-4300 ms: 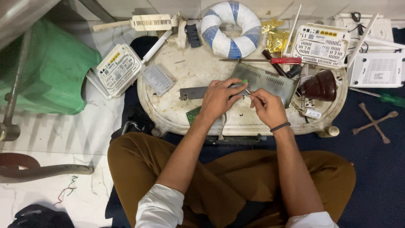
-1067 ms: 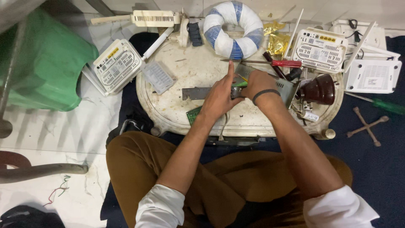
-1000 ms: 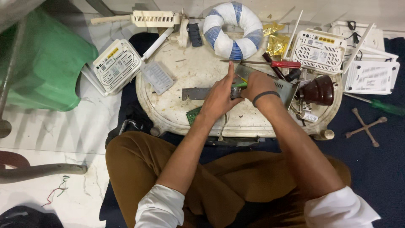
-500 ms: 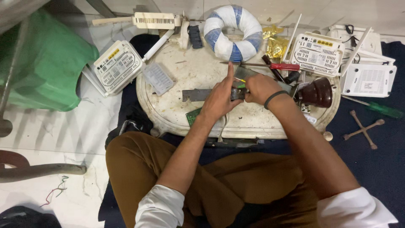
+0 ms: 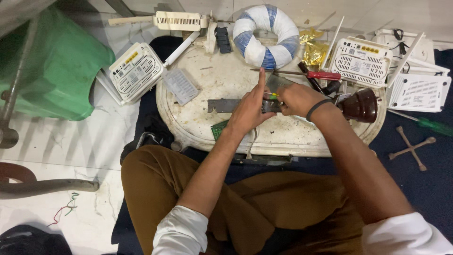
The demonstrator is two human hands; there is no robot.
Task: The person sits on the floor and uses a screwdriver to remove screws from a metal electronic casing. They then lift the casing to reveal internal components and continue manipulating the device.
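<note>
Low white table [image 5: 212, 85], worn top, person seated at it. Left hand [image 5: 247, 111]: forefinger straight up, other fingers closed on a grey metal strip [image 5: 224, 105] lying flat mid-table. Right hand [image 5: 295, 99]: fist closed over a small part with a yellow-green tip [image 5: 272, 96], touching the left hand; what it grips is mostly hidden. Green circuit board [image 5: 219, 128] under the left wrist. Red screwdriver [image 5: 316, 74] just beyond the hands. Blue-white tape roll [image 5: 266, 35] at far edge. White router [image 5: 137, 71] off the table's left side; brown jar [image 5: 361, 106] right.
</note>
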